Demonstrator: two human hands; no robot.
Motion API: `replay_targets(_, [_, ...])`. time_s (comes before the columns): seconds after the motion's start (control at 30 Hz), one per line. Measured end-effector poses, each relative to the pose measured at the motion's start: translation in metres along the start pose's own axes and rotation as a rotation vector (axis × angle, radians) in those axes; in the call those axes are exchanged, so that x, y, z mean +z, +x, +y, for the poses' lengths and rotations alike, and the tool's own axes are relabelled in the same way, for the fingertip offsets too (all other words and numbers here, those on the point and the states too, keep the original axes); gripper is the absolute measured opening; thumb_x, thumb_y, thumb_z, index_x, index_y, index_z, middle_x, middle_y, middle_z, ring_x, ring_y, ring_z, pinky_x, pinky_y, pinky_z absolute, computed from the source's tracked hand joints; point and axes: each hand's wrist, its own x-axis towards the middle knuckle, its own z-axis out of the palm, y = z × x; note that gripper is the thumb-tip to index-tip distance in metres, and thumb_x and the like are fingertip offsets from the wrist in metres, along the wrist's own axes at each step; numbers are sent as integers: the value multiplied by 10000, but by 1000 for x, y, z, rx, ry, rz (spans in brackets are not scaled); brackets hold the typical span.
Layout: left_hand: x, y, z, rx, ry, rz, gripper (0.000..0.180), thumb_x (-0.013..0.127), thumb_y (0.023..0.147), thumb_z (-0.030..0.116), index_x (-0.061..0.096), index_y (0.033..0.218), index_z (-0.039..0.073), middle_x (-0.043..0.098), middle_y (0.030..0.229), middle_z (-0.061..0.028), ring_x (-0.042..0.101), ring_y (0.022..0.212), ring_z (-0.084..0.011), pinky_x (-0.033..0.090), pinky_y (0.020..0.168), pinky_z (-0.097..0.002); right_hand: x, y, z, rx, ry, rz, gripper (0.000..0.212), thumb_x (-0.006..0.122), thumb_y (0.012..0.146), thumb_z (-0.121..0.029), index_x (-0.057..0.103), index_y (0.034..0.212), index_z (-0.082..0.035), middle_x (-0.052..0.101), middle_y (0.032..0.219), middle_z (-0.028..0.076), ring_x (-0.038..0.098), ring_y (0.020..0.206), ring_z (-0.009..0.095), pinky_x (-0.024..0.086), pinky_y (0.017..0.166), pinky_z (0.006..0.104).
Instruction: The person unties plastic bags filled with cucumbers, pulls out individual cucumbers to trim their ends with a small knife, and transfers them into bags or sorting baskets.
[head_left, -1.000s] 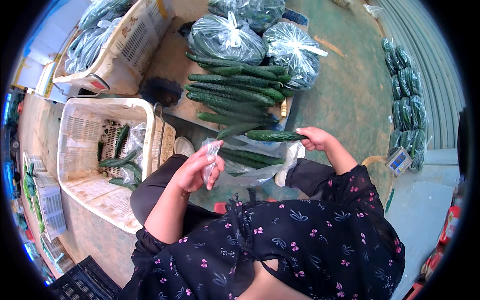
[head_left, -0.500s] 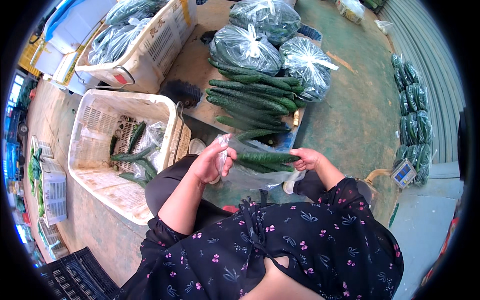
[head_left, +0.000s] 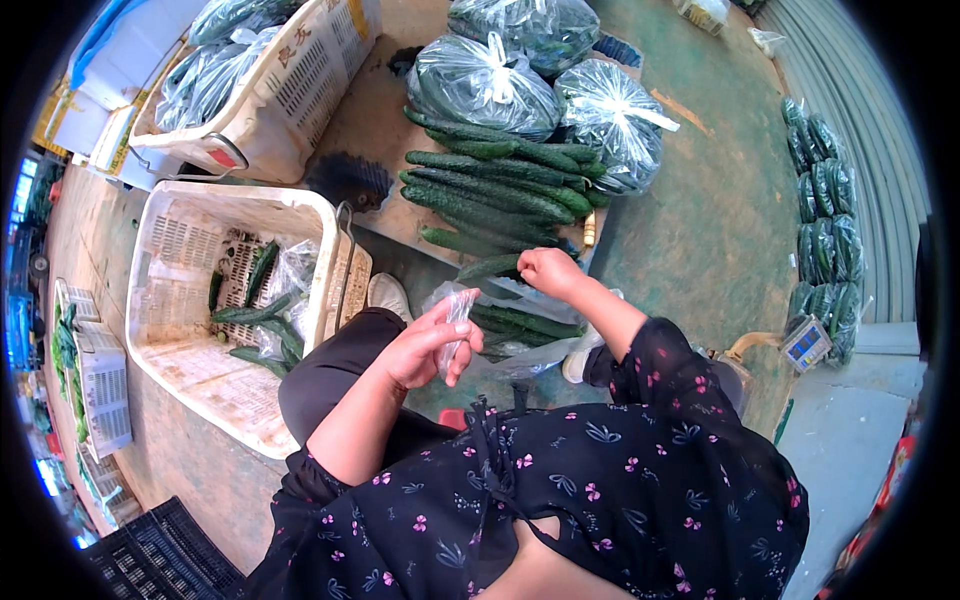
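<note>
My left hand is closed on the bunched edge of a clear plastic bag. Inside the bag lie dark green cucumbers, low in front of my body. My right hand reaches beyond the bag, its fingers closed around the right end of a single cucumber at the near side of the pile. Just past that hand, the pile of long cucumbers is spread on a low platform.
Tied bags of cucumbers stand behind the pile. To the left is a white crate with loose cucumbers and plastic; a fuller crate stands beyond it. A scale display and bagged cucumbers are at right.
My right hand has let go of the cucumber in the bag and moved up and left to another at the pile's near side. The bagged cucumbers sit slightly lower; my left hand keeps the bag.
</note>
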Motion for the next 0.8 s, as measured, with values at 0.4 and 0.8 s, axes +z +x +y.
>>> replay_targets(0.4, [0, -1, 7, -28, 48, 37, 630, 534, 790, 177, 203, 1317, 81, 511, 855, -123, 512, 546, -143, 444, 412, -247, 46, 45, 23, -31, -462, -88, 153, 548, 670, -106, 540, 817, -63, 604, 786, 134, 590, 754, 300, 469, 629, 412])
replay_targets(0.8, [-1, 0, 4, 18, 3, 56, 599, 507, 804, 212, 221, 1314, 80, 539, 830, -134, 518, 525, -150, 440, 398, -245, -61, -14, 0, 161, 1592, -48, 266, 548, 824, -186, 482, 1056, -73, 556, 1003, 65, 564, 891, 194, 478, 731, 386])
